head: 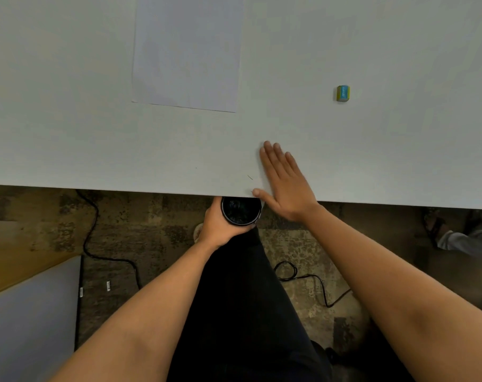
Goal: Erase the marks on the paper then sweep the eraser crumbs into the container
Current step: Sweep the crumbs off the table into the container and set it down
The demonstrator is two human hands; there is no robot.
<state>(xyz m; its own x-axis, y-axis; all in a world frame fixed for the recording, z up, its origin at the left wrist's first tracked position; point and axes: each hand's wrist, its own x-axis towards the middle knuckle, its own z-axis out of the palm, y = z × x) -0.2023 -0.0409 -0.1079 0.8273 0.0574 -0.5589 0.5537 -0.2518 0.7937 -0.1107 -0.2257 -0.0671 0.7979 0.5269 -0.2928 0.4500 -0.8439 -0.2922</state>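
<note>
Container (241, 210) clasped in left grip (216, 230), below flat, released right grip (285, 183); crumbs (250, 177) may be lost floorward if swept askew.

Table (69, 147): pale top, smooth, matt.
Paper (187, 51): white sheet, matt.
Eraser (343, 93): blue/yellow wrap, finish too small to tell.
Container (240, 212): black, glossy, prob. plastic.
Trousers (242, 312): black cloth, matt.
Floor (151, 216): mottled brown, rough-looking.
Cable (91, 232): black, smooth.
</note>
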